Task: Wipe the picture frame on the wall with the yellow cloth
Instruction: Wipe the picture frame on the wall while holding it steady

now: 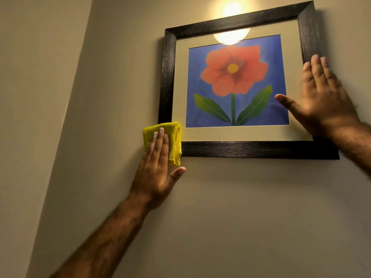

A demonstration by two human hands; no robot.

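Far left: a wall corner point(66, 109), running from about 1 o'clock down to 7 o'clock across the view, duller plaster on its left side.

Next, the left hand point(158, 167), forearm rising from 7 o'clock. Palm flat, fingers straight and together, thumb spread out toward 3 o'clock. No closed grasp: an open hand pressing the yellow cloth point(171, 137) against the wall, fingertips lying on the cloth's upper part. Cloth folded into a thick pad, covering the bottom left corner of the picture frame point(168, 77), at 7 o'clock of the frame, partly on the frame and partly on bare wall.

Then the frame itself: dark wood, hanging on the beige wall point(241, 207), slightly tilted in this wide-angle view, with a pale mat and a print point(236, 81) of a red flower with green leaves on blue. At 12 o'clock of the frame, a bright lamp glare point(231, 9), repeated on the glass below the top rail.

Far right: the right hand point(321, 97), forearm entering from 4 o'clock. Fully open, holding nothing, laid flat over the frame's right side at 4 o'clock, fingers pointing to 12, thumb reaching toward 9 onto the glass.
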